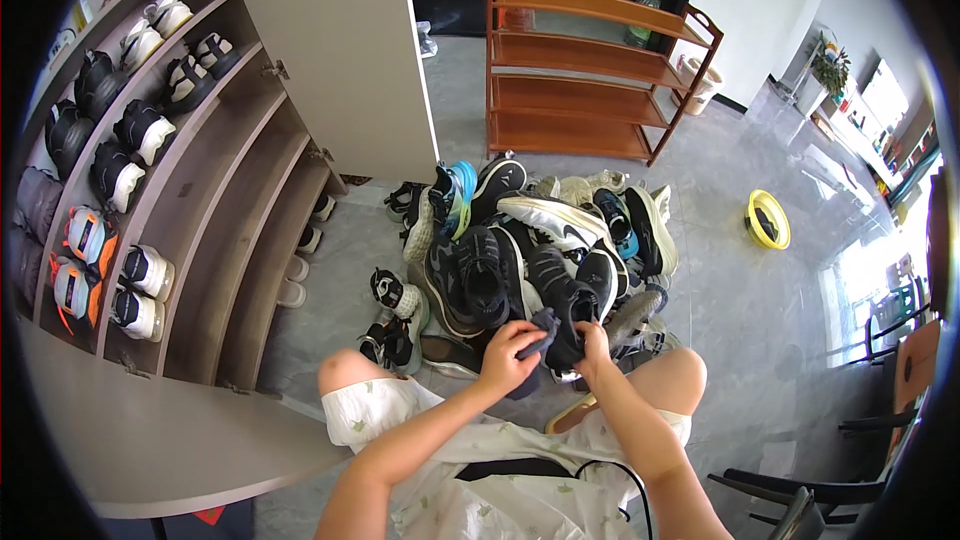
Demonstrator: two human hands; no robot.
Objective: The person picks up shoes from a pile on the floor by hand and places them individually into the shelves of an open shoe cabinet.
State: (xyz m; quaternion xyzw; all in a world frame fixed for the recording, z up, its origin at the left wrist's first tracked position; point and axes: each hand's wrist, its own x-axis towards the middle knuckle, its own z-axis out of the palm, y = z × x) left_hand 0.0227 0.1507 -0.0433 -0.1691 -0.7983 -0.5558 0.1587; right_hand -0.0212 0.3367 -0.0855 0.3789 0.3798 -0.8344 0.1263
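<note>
My left hand (pixel 510 355) is closed around a bunched dark grey cloth (pixel 543 328), right beside the opening of a black shoe (pixel 566 302). Whether the cloth touches the shoe I cannot tell. My right hand (pixel 592 348) grips that shoe at its heel end, its toe pointing away from me. A large heap of shoes lies on the floor just beyond my knees. In it are a dark grey shoe (pixel 480 275), a white shoe with black trim (pixel 556 221) and a blue sneaker (pixel 457 190).
On the left an open shoe cabinet (pixel 225 210) holds several pairs on curved shelves, its door (pixel 325 50) swung out. A brown wooden rack (pixel 590 90) stands behind the heap. To the right are a yellow basin (pixel 785 225) with something dark inside and a dark chair (pixel 810 485).
</note>
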